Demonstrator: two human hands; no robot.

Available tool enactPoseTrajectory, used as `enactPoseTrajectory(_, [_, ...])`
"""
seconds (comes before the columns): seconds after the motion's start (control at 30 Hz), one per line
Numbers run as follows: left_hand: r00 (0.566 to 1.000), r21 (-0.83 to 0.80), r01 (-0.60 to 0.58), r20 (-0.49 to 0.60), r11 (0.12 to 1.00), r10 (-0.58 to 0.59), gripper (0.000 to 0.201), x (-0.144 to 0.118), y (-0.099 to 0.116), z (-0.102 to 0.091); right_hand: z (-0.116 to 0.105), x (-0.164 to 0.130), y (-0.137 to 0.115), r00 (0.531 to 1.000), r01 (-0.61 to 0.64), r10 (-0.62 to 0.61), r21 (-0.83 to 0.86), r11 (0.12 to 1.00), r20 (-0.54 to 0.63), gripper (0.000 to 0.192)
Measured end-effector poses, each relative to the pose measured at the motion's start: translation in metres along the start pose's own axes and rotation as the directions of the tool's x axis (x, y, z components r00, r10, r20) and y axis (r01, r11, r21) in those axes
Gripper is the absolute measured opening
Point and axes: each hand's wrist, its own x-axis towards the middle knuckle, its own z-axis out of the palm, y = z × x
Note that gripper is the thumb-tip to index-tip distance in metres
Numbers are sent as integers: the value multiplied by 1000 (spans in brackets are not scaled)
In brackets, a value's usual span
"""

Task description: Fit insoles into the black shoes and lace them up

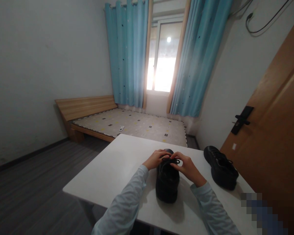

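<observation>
hands [172, 163] on shoe [167, 182], mid-table [107, 173]

On the table [107, 173] straight before me stands one shoe [167, 182], my left hand [156, 159] at its left and my right hand [187, 168] at its right, both on its laces. A second shoe [220, 168] sits to its right, apart. Behind the table lies the bed [134, 125]; the door [271, 130] stands on my right.

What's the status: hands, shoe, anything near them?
Left hand and right hand both pinching laces of near shoe. Second shoe apart, right, on table.
</observation>
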Motion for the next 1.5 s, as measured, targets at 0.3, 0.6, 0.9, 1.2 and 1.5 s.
enactPoseTrajectory(0.3, [990, 1, 95, -105, 996, -94, 33, 1, 1, 5, 8, 3, 10, 986, 120, -132, -111, 986, -100, 10])
enactPoseTrajectory(0.6, [977, 2, 140, -160, 990, -138, 32, 3, -6, 10, 12, 5, 19, 985, 81, -89, -59, 995, -149, 4])
enactPoseTrajectory(0.9, [986, -70, 62, -148, 996, -72, 33, 3, -12, 11, 12, 7, 8, 983, -28, 55, 150, 988, -174, 12])
enactPoseTrajectory(1.2, [986, -70, 49, -155, 996, -59, 34, 3, -10, 12, -4, -1, 11, 964, -121, 202, 395, 911, -170, 19])
enactPoseTrajectory(1.5, [985, -70, 47, -162, 996, -58, 35, 1, -8, 11, -24, -5, 14, 922, -94, 249, 453, 886, -296, 21])
